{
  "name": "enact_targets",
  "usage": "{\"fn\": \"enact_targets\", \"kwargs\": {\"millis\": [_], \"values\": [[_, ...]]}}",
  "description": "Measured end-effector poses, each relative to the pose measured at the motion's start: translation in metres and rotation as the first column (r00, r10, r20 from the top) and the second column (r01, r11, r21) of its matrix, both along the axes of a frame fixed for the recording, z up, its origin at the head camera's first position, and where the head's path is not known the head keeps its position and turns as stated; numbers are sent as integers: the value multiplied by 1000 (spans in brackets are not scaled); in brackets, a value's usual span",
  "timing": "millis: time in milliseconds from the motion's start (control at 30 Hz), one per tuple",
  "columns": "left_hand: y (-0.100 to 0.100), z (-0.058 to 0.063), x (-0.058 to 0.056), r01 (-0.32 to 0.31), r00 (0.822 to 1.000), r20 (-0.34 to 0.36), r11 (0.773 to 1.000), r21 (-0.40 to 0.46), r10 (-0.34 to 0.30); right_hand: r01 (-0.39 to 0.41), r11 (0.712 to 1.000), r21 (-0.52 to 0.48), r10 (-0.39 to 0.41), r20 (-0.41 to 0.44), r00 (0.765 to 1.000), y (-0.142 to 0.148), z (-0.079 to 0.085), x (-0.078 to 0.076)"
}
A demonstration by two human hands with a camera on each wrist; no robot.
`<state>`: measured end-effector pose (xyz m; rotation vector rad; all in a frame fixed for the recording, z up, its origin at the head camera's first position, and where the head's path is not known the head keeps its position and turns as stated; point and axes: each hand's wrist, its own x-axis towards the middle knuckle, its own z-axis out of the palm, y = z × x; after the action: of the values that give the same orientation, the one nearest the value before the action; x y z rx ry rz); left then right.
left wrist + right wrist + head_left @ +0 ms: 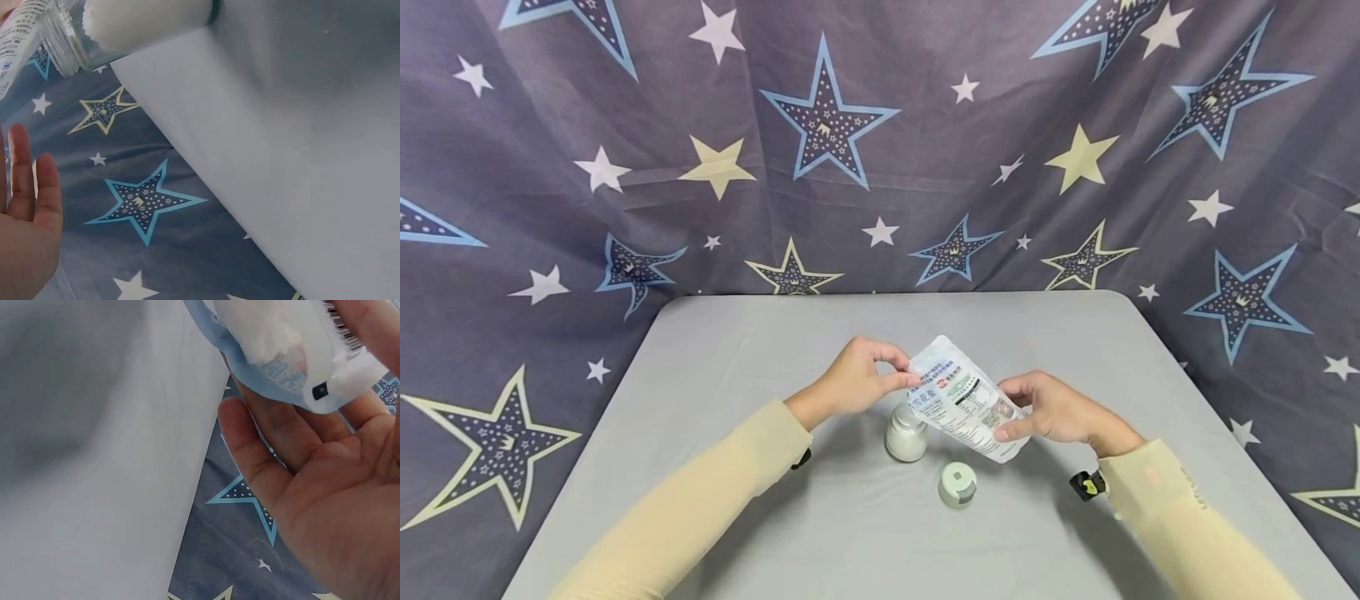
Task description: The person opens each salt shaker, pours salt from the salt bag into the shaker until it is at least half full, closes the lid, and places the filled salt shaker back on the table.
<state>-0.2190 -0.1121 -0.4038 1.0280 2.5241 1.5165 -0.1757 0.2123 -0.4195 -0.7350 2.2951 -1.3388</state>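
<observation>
A white and blue plastic salt bag [966, 400] slants down to the right, held between both hands. My left hand [859, 379] pinches its upper left corner with thumb and fingertips. At the lower right end my right hand [1056, 408] grips it, thumb on the printed face and fingers behind. White grains show through a see-through part of the bag [256, 331] in the right wrist view. Under the bag's left corner stands a glass jar [906, 440], partly covered by it. The left wrist view shows white grains in the jar [147, 22] and its threaded mouth without a lid.
A pale green lid [958, 485] lies on the grey-covered table [820, 542], in front of the jar and below the bag. Behind the table hangs a dark curtain [880, 167] with stars. A black wrist strap [1088, 484] shows at the right cuff.
</observation>
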Motion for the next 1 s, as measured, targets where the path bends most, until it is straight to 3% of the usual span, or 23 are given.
{"fn": "enact_targets", "kwargs": {"millis": [1000], "values": [[20,31,4,84,987,-131,994,-65,-92,40,994,98,-30,-103,994,-15,-9,3]]}}
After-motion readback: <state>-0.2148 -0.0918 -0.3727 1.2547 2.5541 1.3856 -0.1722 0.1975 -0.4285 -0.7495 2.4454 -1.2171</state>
